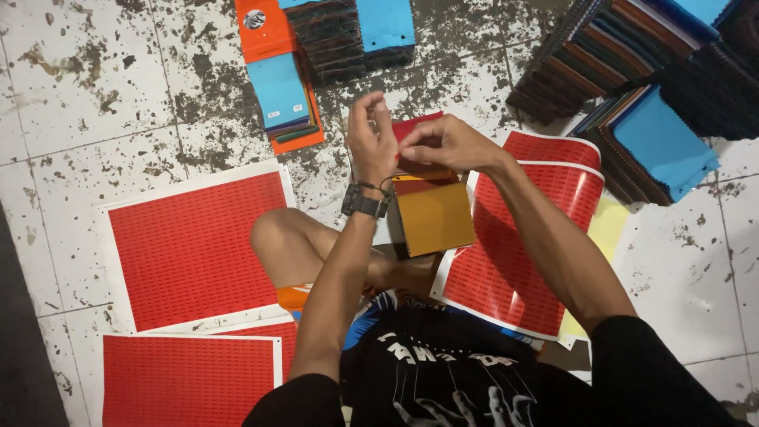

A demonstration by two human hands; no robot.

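I sit cross-legged on a tiled floor. My left hand [370,141], with a dark watch on its wrist, is raised with the fingers pinched together above a stack of colour swatch cards [433,212] whose top card is mustard yellow. My right hand [443,142] meets it from the right, fingertips closed on the red upper edge of the stack. Whether a small red sticker is between the fingers I cannot tell. The stack rests over my knee [277,237].
Red sticker sheets lie to the left [194,245], lower left [186,379] and right [530,237]. Swatch books with blue and orange covers [281,87] lie ahead, more dark stacks at the top middle [348,32] and top right [656,87].
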